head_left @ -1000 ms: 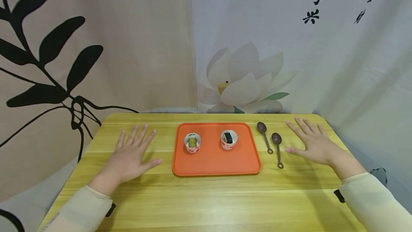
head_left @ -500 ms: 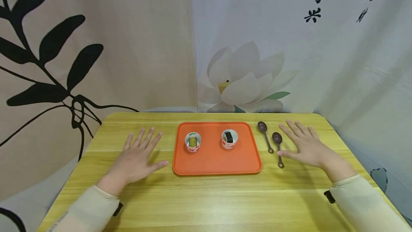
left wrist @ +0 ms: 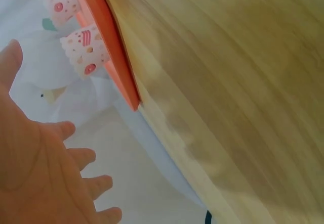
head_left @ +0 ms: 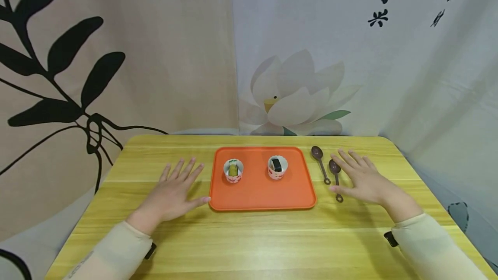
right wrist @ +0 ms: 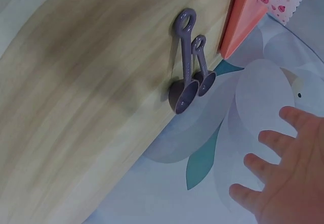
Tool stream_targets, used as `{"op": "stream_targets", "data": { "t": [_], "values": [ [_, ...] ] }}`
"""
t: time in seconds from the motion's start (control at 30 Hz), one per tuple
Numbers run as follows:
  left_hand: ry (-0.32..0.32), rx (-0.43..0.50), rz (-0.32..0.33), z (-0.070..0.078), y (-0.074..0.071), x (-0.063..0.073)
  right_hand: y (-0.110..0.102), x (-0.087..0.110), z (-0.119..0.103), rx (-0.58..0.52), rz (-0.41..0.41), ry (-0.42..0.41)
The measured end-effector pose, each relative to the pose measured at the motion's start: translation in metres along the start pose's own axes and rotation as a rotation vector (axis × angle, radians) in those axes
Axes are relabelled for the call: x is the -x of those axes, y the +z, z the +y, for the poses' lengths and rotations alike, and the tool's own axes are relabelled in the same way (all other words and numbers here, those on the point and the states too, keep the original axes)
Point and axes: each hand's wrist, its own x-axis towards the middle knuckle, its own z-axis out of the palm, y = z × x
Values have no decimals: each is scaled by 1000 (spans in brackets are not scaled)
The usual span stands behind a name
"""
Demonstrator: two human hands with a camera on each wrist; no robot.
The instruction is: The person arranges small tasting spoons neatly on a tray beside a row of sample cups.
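Observation:
My left hand (head_left: pixel 173 195) is held over the table left of the orange tray (head_left: pixel 262 195), fingers spread, its thumb tip overlapping the tray's left edge in the head view. On the tray stand two small patterned paper cups: the left cup (head_left: pixel 230 179) has a greenish-yellow piece (head_left: pixel 233 170) in it, the right cup (head_left: pixel 275 176) a black-and-white piece (head_left: pixel 276 165). My right hand (head_left: pixel 365 182), also spread and holding nothing, hovers above the nearer brown measuring spoon (right wrist: pixel 185 77). A second brown measuring spoon (head_left: pixel 320 160) lies between that one and the tray.
The yellow wooden table (head_left: pixel 249 245) has rounded back corners. Behind it hangs a pale curtain (head_left: pixel 175 55) printed with dark leaves, a lotus and black characters. A black curved object (head_left: pixel 15 262) shows at the lower left.
Both hands have moved inward, the left hand rightward to the tray's edge, the right hand leftward over the nearer spoon. The tray, cups and spoons stay in place.

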Motion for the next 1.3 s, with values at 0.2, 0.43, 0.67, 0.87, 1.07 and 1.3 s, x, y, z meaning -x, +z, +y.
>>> {"op": "stream_targets", "data": {
  "t": [0.2, 0.43, 0.67, 0.87, 1.07, 1.3],
  "values": [
    [8, 10, -15, 5, 2, -1, 2, -2, -9, -18, -17, -8],
    [6, 44, -44, 10, 6, -2, 11, -6, -15, -4, -17, -32],
    [8, 52, -51, 15, 6, -5, 18, -8, -18, -32, -31, -42],
    [-4, 67, -79, 17, 5, -8, 24, -12, -22, -26, -49, -45],
    [-24, 72, -120, 19, 8, -11, 31, -16, -27, -39, -82, -50],
    [-23, 79, -140, 22, 11, -15, 36, -18, -30, -44, -84, -62]
  ]
}}
